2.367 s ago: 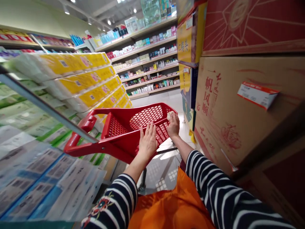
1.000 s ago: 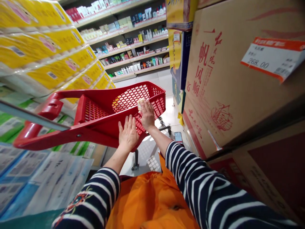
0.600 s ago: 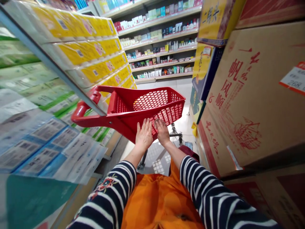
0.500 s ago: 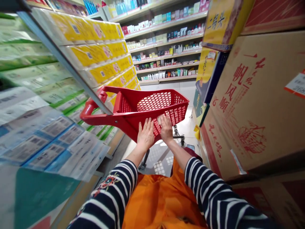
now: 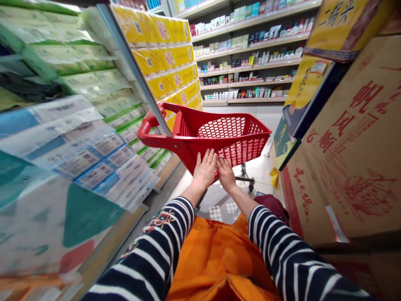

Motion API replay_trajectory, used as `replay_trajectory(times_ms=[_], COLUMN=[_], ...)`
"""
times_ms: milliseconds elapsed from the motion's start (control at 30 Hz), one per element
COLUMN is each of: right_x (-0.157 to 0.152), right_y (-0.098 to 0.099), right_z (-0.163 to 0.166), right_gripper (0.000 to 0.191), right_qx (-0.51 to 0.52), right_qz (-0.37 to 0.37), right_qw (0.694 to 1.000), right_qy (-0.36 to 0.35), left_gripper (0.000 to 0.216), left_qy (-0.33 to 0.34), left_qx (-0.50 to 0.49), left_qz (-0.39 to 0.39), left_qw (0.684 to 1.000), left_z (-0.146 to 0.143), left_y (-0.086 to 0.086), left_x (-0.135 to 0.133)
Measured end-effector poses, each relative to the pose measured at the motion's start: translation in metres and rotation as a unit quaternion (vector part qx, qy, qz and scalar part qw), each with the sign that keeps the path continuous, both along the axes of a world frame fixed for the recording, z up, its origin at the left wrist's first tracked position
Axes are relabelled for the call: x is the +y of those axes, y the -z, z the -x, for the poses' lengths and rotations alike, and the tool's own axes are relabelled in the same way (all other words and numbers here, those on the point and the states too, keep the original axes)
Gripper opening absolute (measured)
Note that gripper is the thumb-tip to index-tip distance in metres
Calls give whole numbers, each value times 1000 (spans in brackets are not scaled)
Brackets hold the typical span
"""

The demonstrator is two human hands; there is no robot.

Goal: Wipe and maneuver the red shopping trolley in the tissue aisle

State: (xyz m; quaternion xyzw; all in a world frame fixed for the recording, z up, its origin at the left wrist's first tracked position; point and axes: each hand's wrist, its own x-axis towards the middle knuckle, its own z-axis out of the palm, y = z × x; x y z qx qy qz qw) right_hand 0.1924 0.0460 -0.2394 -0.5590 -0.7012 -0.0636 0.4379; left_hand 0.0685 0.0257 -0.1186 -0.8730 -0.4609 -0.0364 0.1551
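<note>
Touching red basket point(image 5: 191, 145), left hand point(image 5: 205, 169), right hand point(image 5: 226, 173)

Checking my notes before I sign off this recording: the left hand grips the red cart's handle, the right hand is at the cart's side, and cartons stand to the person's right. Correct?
Not quite: the left hand is off the handle, open against the side of the red cart, as the head view shows. The rest stands.

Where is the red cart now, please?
The red cart is central in the head view, beyond the left hand and right hand, yellow packs behind it.
</note>
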Motion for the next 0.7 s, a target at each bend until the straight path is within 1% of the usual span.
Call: replay_trajectory(times_ms=[33,100,133,200,267,333,367,400,467,567,700], right_x=[-3,-4,-3,4,12,19,21,21,20,15,4], right_y=[2,-7,-17,-42,-67,-84,-88,-89,-83,-66,-42], right_z=[1,1,1,2,4,9,12,15,21,28,32], right_gripper=[44,46,47,48,49,50,50,51,51,48,42], right_qx=[-5,3,12,25,25,16,11,6,-5,-28,-77], right_qz=[3,-15,-33,-68,-84,-79,-74,-69,-58,-42,-14], right_qw=[1000,1000,999,997,996,997,997,998,998,999,996], right_qy=[-8,2,13,31,30,18,13,8,5,1,-40], left_gripper=[62,62,62,63,64,64,64,63,62,62,63], left_qy=[-1,-6,-9,-15,-20,-26,-28,-27,-27,-34,-37], left_qx=[0,-3,-7,-18,-33,-46,-49,-48,-38,-21,-5], left_qz=[0,0,-1,-5,-14,-28,-34,-38,-41,-44,-48], left_qw=[1000,1000,1000,1000,999,998,998,998,998,998,998], left_z=[1,5,7,12,17,22,24,26,31,40,50], left_y=[1,0,-1,-6,-12,-17,-19,-20,-20,-16,-8], left_x=[0,-1,-1,-1,-1,0,0,1,1,0,-6])
